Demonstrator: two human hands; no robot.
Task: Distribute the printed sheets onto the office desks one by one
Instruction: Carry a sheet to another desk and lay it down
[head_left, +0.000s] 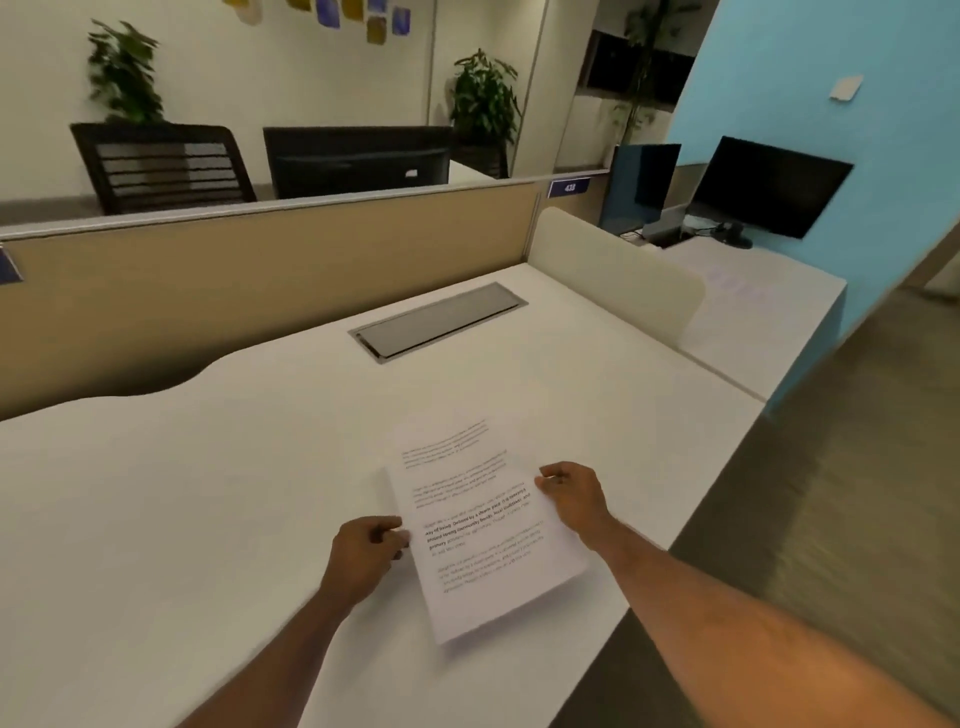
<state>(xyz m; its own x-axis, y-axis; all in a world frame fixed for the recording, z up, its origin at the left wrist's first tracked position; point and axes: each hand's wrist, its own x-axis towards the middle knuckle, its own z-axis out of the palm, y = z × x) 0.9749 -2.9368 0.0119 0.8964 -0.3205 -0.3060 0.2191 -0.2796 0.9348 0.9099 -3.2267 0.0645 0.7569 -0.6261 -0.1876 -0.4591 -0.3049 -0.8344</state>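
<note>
**Both hands on the printed sheets over the white desk**

The printed sheets (480, 525) are sitting low over the near right part of the white desk (182, 493), turned at a slant, and there looks to be more than one page, with an offset edge peeking out at the top. The left hand (363, 556) is pinching the sheets' left edge, fingers closed on the paper. The right hand (571, 493) is gripping the right edge the same way, thumb and fingers clamped on it. Beyond the sheets, a grey cable hatch (439, 326) is lying flush in the desk surface. Further beyond them a tan partition (260, 260) is walling off the back, and a low cream divider (618, 270) is closing off the far right side. Past that divider, a dark monitor (769, 187) is standing on the neighbouring desk. Between the sheets and the hatch, the desk surface is showing bare.
</note>
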